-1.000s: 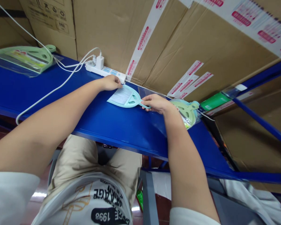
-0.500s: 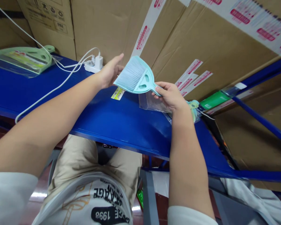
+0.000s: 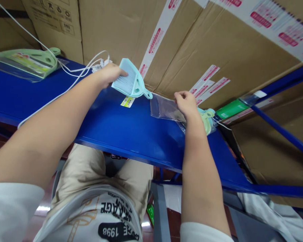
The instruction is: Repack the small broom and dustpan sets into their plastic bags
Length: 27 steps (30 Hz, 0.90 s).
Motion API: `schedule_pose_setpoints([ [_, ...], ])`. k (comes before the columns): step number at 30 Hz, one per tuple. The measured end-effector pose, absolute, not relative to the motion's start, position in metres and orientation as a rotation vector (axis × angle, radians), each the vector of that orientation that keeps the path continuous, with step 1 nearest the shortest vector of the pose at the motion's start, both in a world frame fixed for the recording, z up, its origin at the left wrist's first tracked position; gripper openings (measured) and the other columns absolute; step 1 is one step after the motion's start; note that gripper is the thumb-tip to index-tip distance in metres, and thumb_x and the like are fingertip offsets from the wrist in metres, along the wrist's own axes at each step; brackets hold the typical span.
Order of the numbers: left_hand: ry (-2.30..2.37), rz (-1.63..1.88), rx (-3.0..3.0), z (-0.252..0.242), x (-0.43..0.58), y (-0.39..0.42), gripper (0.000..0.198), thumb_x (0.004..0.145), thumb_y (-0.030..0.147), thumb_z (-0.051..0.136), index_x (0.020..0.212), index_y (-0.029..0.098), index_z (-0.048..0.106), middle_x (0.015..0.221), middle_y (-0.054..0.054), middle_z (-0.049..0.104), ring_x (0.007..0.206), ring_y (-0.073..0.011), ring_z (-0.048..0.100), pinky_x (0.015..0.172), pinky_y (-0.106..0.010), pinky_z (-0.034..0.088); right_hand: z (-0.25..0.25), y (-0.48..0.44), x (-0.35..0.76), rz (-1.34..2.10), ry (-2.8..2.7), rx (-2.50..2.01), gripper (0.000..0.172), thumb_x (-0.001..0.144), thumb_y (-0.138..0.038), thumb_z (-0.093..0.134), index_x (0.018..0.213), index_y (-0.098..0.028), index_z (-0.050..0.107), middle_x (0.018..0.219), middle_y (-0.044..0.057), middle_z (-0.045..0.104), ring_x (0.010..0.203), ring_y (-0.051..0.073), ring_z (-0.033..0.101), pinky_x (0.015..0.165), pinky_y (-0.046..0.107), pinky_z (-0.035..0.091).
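Note:
My left hand (image 3: 112,74) grips a light blue dustpan (image 3: 140,88) by its wide end. The thumb presses on the pale bristles of the hand brush (image 3: 127,82) nested in it, and the handle points right. My right hand (image 3: 186,103) is apart from the handle, its fingers curled and pressed together. Beside those fingertips lies a clear plastic bag (image 3: 164,108); whether they pinch it I cannot tell. Below the dustpan, a yellow-and-white label card (image 3: 127,101) rests on the blue table (image 3: 131,134).
At the left lies a bagged green dustpan (image 3: 27,62), near white cables and a power adapter (image 3: 101,64). Behind my right wrist are more green and blue handles (image 3: 207,117) and a green-labelled bottle (image 3: 236,107). Cardboard boxes (image 3: 111,30) stand along the back.
My right hand has let go of the dustpan's handle. My left hand has taken hold of its wide end, and the dustpan has shifted left with its handle still pointing right.

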State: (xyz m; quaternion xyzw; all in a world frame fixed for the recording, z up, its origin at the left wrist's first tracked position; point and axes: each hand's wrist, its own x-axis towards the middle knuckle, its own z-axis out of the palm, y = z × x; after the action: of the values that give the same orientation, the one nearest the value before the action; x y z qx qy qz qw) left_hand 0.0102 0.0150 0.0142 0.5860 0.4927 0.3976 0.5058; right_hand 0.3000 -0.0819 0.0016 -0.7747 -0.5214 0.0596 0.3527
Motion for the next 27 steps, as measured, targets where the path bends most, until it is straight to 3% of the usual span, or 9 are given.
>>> schedule_pose_setpoints([
  [5, 1.3, 0.957, 1.468, 0.01, 0.008, 0.019, 0.028, 0.087, 0.013, 0.071, 0.114, 0.012, 0.075, 0.13, -0.013, 0.079, 0.119, -0.0319, 0.076, 0.105, -0.044, 0.061, 0.001, -0.085, 0.305, 0.012, -1.434, -2.159, 0.008, 0.091, -0.025, 0.068, 0.085, -0.021, 0.069, 0.105, 0.014, 0.079, 0.11, 0.032, 0.071, 0.101, 0.041, 0.054],
  [13, 1.31, 0.854, 1.568, 0.011, 0.024, 0.01, 0.045, 0.086, 0.019, 0.072, 0.131, 0.02, 0.077, 0.117, -0.009, 0.081, 0.126, -0.0372, 0.074, 0.1, -0.047, 0.061, 0.0, -0.085, 0.299, 0.024, -1.492, -2.188, 0.009, 0.091, -0.024, 0.068, 0.082, -0.021, 0.07, 0.108, 0.015, 0.08, 0.11, 0.032, 0.073, 0.1, 0.04, 0.055],
  [17, 1.254, 0.912, 1.515, 0.012, 0.024, 0.009, 0.043, 0.087, 0.014, 0.068, 0.129, 0.018, 0.077, 0.121, -0.009, 0.082, 0.123, -0.0331, 0.076, 0.101, -0.042, 0.061, 0.0, -0.086, 0.293, 0.033, -1.533, -2.199, 0.015, 0.092, -0.032, 0.069, 0.08, -0.023, 0.065, 0.101, 0.013, 0.079, 0.103, 0.03, 0.072, 0.095, 0.04, 0.056],
  [21, 1.207, 0.985, 1.473, 0.012, 0.022, 0.011, 0.034, 0.087, 0.013, 0.068, 0.119, 0.015, 0.078, 0.123, -0.009, 0.082, 0.12, -0.0301, 0.077, 0.103, -0.04, 0.062, -0.006, -0.087, 0.272, 0.02, -1.598, -2.262, 0.024, 0.087, -0.041, 0.077, 0.093, -0.022, 0.064, 0.11, 0.015, 0.077, 0.107, 0.031, 0.072, 0.095, 0.041, 0.057],
  [27, 1.153, 1.047, 1.457, 0.017, 0.023, 0.005, 0.025, 0.09, 0.012, 0.067, 0.114, 0.011, 0.075, 0.129, -0.01, 0.081, 0.116, -0.0273, 0.077, 0.103, -0.039, 0.062, -0.013, -0.089, 0.242, 0.002, -1.68, -2.398, 0.035, 0.088, -0.027, 0.075, 0.12, -0.015, 0.065, 0.13, 0.025, 0.073, 0.124, 0.039, 0.071, 0.104, 0.05, 0.057],
])
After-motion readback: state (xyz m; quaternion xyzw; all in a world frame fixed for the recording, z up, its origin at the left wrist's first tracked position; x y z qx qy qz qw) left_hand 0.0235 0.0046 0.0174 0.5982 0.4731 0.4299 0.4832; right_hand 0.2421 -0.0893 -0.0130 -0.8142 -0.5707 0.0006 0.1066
